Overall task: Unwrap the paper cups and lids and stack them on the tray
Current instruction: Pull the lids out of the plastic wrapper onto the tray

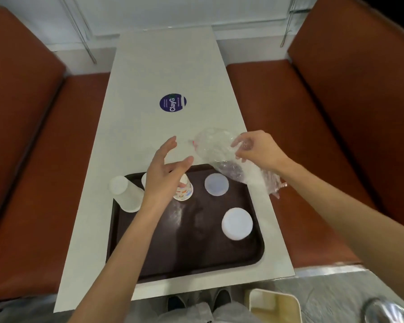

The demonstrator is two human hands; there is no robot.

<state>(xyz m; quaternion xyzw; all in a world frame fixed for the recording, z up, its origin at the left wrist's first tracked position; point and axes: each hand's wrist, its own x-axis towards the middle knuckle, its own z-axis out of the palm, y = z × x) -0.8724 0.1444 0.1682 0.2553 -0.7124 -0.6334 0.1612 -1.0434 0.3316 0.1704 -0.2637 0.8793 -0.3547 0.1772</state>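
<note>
Tabletop (163, 66) lay bare beyond the tray (196, 259); my right hand (259, 150) pinched clear wrap (219, 150), my left hand (163, 176), fingers spread, hid part of the printed cup (184, 193).

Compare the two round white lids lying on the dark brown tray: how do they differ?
The far round white lid lies near the dark brown tray's back edge, close beside the clear crumpled plastic wrap held in the right hand; the near round white lid lies closer to the person, towards the tray's right side. The far lid looks duller and greyish; the near one looks brighter white. Both lie flat, apart, untouched.
</note>
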